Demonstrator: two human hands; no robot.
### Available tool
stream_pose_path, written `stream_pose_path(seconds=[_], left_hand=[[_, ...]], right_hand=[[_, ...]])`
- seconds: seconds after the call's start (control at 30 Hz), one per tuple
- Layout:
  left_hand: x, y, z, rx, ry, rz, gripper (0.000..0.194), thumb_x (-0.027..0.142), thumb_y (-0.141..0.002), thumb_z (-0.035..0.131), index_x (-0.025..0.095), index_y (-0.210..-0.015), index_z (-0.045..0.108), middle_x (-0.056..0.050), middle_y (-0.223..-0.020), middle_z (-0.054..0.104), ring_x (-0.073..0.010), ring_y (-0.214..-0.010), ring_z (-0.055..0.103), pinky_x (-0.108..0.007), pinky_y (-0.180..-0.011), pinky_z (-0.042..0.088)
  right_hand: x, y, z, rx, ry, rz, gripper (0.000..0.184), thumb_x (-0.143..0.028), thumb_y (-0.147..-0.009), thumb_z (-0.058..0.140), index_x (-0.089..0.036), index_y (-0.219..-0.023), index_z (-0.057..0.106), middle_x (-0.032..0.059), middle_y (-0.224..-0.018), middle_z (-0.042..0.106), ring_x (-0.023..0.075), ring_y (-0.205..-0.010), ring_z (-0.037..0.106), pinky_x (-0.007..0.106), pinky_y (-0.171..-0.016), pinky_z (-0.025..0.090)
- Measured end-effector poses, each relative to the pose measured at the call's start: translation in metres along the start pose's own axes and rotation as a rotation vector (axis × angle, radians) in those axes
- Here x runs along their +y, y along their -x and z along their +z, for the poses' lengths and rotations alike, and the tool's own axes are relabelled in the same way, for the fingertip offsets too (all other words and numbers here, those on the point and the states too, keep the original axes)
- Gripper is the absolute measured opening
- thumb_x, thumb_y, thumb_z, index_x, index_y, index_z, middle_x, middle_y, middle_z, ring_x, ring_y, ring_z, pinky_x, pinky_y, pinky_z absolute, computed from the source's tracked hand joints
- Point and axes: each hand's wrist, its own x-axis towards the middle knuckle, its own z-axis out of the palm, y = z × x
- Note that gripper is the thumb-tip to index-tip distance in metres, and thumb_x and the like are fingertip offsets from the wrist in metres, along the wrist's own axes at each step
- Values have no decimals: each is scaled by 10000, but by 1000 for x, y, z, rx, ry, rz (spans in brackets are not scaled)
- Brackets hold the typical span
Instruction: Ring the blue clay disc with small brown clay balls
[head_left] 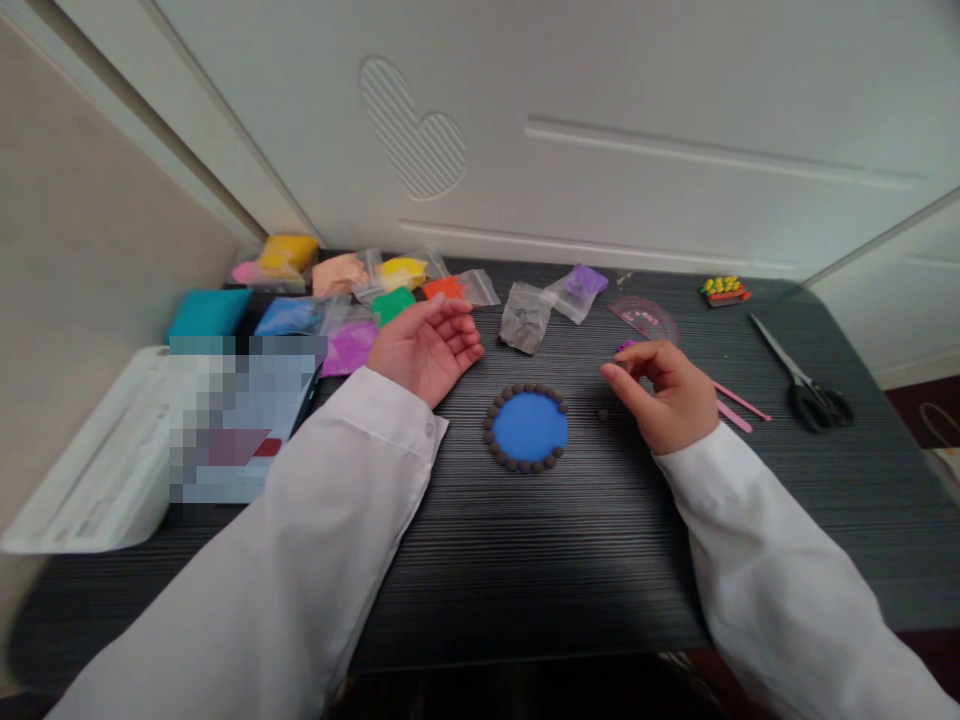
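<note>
Left hand (pixel 429 348): I see it released, fingers loosely curled | Right hand (pixel 664 397): thumb and forefinger nearly meeting, I can't tell if grasping | Blue disc (pixel 529 427): on table (pixel 555 570) between hands, brown balls (pixel 527 467) partly ringing it

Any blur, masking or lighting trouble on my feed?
Head view: soft, yet the blue disc and dark balls along its rim stand out; fine markings on the protractor unreadable. Head view: blocky pixelation masks much of the flat device; light looks dim.

Craft table (pixel 525 570); clay packets (pixel 340 275), scissors (pixel 811 398)
</note>
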Motion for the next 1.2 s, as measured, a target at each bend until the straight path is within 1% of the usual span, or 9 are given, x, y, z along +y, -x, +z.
stream_pose_path(seconds=[0.2,0.33,0.47,0.63,0.73,0.9,1.03,1.13,1.2], left_hand=[[-2,-2,-4,-34,32,0,214,283,-753,446,122,-737,586,-31,-631,573,-107,-601,541,-250,-611,451],[-3,-2,-5,-56,46,7,211,285,-748,461,118,-747,589,-30,-636,572,-105,-606,538,-249,-613,451],[-3,-2,-6,-57,51,6,208,282,-743,472,114,-744,594,-31,-637,572,-106,-607,536,-251,-612,451],[-3,-3,-7,-63,58,10,204,277,-741,478,113,-748,599,-30,-640,576,-106,-610,537,-254,-615,452],[-3,-3,-7,-69,61,9,207,272,-745,473,110,-745,602,-30,-636,579,-106,-611,539,-254,-615,451],[-3,-3,-6,-68,66,3,213,272,-749,470,106,-734,603,-29,-623,577,-107,-607,541,-255,-615,452],[-2,-3,-6,-67,72,-6,208,264,-752,468,105,-746,601,-32,-632,579,-104,-606,541,-253,-617,452],[-3,-3,-7,-67,72,-9,209,261,-757,459,106,-750,600,-32,-634,578,-103,-607,541,-253,-620,454],[-3,-4,-7,-73,71,-6,212,261,-759,457,105,-751,600,-33,-635,577,-104,-610,543,-253,-620,454]], right_hand=[[4,-2,-1,-105,70,-114,227,-262,-806,437,-202,-978,572,45,-873,625,144,-794,571,295,-708,446],[-1,-1,-4,-119,102,-41,232,-315,-826,398,-191,-771,586,5,-642,581,108,-587,527,247,-552,412],[-2,-1,-4,-87,109,-17,212,-369,-742,527,-188,-634,525,-23,-552,509,91,-501,448,238,-493,375],[5,-2,0,-91,58,-100,207,-278,-775,483,-204,-951,565,42,-868,605,136,-740,560,289,-676,452],[5,-1,-1,-96,40,-79,260,-262,-819,405,-200,-1041,526,49,-878,606,138,-775,571,295,-705,449],[-2,0,-5,-90,83,-11,253,-313,-846,347,-189,-740,540,-14,-568,524,99,-550,500,244,-557,392],[-4,0,-7,-86,111,-23,242,-349,-779,478,-189,-597,488,-30,-526,483,86,-500,443,233,-505,364],[-2,-1,-5,-66,76,-79,118,-304,-737,539,-193,-772,560,-4,-675,563,105,-596,506,254,-588,425],[1,-1,-3,-79,53,-124,185,-254,-752,515,-205,-923,565,23,-817,599,119,-685,542,279,-666,449]])
